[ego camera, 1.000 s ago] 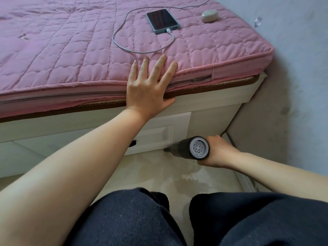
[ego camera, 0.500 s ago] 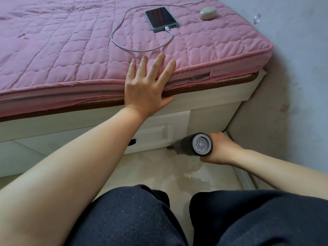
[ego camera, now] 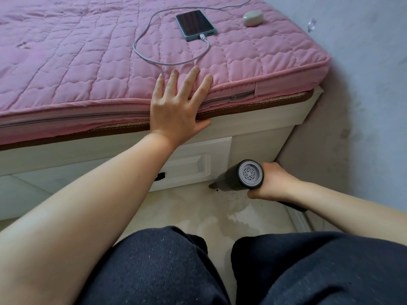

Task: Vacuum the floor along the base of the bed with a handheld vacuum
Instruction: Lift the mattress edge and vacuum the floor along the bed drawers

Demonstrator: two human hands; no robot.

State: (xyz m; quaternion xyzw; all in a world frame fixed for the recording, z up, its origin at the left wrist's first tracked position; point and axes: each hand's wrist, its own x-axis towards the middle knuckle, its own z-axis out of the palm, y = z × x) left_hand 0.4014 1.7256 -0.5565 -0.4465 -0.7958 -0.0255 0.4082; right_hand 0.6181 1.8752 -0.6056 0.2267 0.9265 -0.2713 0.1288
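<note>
A dark handheld vacuum (ego camera: 240,176) with a round grey vented end lies low over the pale floor (ego camera: 187,208), its nozzle tip touching the floor at the foot of the white bed base (ego camera: 253,146). My right hand (ego camera: 272,183) is shut around its handle. Small dark specks (ego camera: 229,193) lie on the floor under the vacuum body. My left hand (ego camera: 178,104) rests flat, fingers spread, on the edge of the pink quilted mattress (ego camera: 77,62).
A phone (ego camera: 195,24) on a looping charging cable (ego camera: 154,60) and a small pale oval case (ego camera: 253,18) lie on the mattress. A grey wall (ego camera: 363,106) closes the right side. A drawer front (ego camera: 193,166) sits in the bed base. My dark-trousered knees (ego camera: 220,271) fill the bottom.
The vacuum and my right hand have shifted a little to the right and toward the bed base, uncovering dark specks on the floor. My left hand stays on the mattress edge.
</note>
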